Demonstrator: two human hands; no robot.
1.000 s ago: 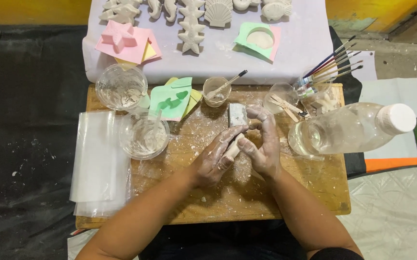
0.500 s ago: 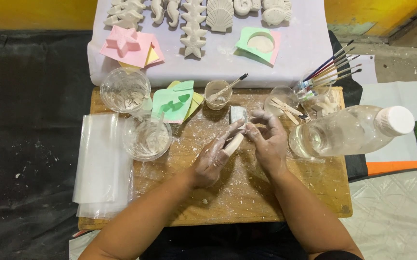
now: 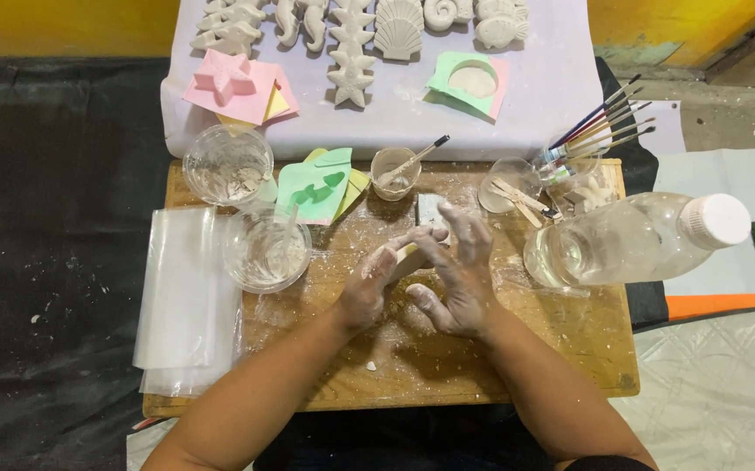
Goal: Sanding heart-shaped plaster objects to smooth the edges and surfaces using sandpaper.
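Left hand [image 3: 368,283] dusted white, curled around a small pale block [image 3: 409,254] right at frame centre, fingers wrapped over its lower end. Right hand [image 3: 456,275] just beside it, fingers spread and loose, fingertips brushing the top of that same block, palm not really clamped on anything. Hard to tell exactly what the block is, mostly hidden between the two hands. Just above the fingertips, a small grey rectangular piece [image 3: 430,208] lying flat on the wooden board [image 3: 569,349], which is powdery all over.

Moving outward: left of the hands, a clear plastic cup [image 3: 266,250] with white residue inside, and a second clear cup [image 3: 227,166] further up and left. Between those and centre, a green mould sheet [image 3: 314,185] with yellow paper under it. Above the hands, a little cup with a brush [image 3: 396,173] leaning in it. Right of centre, a clear cup with wooden sticks [image 3: 512,187], then a bunch of paintbrushes [image 3: 600,126] fanned toward upper right. Big clear water bottle [image 3: 630,244] lying on its side at right, white cap on. Stack of clear plastic sheets [image 3: 185,296] at the board's left edge.

Top of frame: white cloth [image 3: 534,96] with plaster castings [image 3: 351,65], starfish, shells and seahorses, plus a pink star mould [image 3: 229,78] and a green round mould [image 3: 471,80].
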